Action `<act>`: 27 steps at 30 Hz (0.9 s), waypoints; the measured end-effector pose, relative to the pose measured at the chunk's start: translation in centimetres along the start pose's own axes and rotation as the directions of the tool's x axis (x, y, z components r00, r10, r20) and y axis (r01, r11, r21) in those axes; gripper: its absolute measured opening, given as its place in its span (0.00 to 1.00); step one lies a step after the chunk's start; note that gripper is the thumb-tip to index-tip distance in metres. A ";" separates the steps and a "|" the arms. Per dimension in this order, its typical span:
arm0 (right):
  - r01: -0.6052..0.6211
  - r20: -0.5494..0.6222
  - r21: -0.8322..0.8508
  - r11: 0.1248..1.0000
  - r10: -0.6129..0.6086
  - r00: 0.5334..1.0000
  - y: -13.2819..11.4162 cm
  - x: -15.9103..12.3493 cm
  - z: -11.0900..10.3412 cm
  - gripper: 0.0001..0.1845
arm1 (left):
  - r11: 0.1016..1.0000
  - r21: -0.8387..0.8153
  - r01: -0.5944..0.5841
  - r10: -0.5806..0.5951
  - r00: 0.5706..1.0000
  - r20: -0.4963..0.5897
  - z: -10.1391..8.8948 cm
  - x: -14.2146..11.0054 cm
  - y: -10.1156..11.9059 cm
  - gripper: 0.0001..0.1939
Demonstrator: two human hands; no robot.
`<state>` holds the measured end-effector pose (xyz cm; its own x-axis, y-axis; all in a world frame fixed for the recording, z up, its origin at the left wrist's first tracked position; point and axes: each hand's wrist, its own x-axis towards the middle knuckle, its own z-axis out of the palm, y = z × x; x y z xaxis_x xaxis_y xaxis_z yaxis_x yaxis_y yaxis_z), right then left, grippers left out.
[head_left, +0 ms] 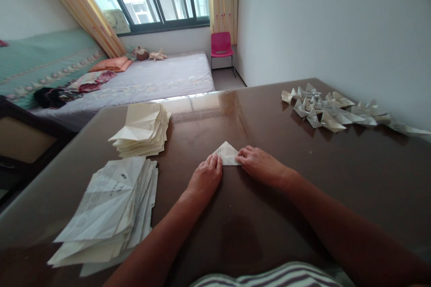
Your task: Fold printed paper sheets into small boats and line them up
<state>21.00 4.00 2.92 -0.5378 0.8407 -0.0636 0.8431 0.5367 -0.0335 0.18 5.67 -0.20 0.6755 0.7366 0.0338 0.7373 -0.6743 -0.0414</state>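
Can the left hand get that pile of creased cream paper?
Probably yes: only glossy brown tabletop shows between the left hand, touching the small white paper triangle, and the creased cream paper pile.

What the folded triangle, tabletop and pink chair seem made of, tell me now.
Folded triangle: thin matte paper, judging by straight creased edges and faint print. Tabletop: glossy brown with bright reflections near its far edge; varnished wood or a glass cover, unclear. Pink chair: probably smooth molded plastic, from its evenly colored seat and back.
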 end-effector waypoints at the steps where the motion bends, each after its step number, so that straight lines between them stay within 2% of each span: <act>1: -0.002 -0.003 0.016 1.000 0.002 1.000 0.1 0.1 0.0 0.11 | 1.000 -0.017 0.007 -0.007 1.000 0.005 -0.2 -0.1 0.0 0.21; 7: -0.031 -0.051 0.078 0.997 0.035 0.998 0.6 0.4 0.2 0.17 | 0.988 -0.153 -0.021 0.018 1.000 -0.018 -1.4 -0.4 -2.0 0.19; 10: -0.049 -0.037 0.026 0.998 0.050 0.998 0.2 0.5 0.2 0.17 | 0.963 -0.270 -0.016 0.000 0.998 -0.060 -1.3 -0.5 -3.6 0.19; 14: -0.122 -0.038 -0.073 0.990 0.120 0.992 -0.8 0.6 0.3 0.17 | 0.922 -0.387 -0.028 0.011 0.999 -0.045 -0.9 -0.5 -4.7 0.19; 19: -0.171 -0.076 -0.104 0.980 0.164 0.984 -1.0 0.8 0.2 0.22 | 0.920 -0.391 -0.020 0.004 0.999 -0.042 -0.9 -0.4 -4.8 0.18; 24: -0.138 -0.048 -0.037 0.990 0.136 0.990 -0.1 0.6 -0.2 0.11 | 0.941 -0.335 -0.054 0.033 0.997 -0.067 -1.1 -0.4 -4.5 0.18; 27: -0.101 -0.038 -0.003 0.995 0.101 0.994 0.1 0.1 -0.2 0.11 | 0.962 -0.256 -0.090 0.072 0.994 -0.077 -1.2 -0.3 -4.5 0.14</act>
<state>21.02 4.20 3.14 -0.4499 0.8926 -0.0285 0.8930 0.4494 -0.0238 -3.28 8.41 1.18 0.7255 0.6798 0.1076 0.6511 -0.7286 0.2128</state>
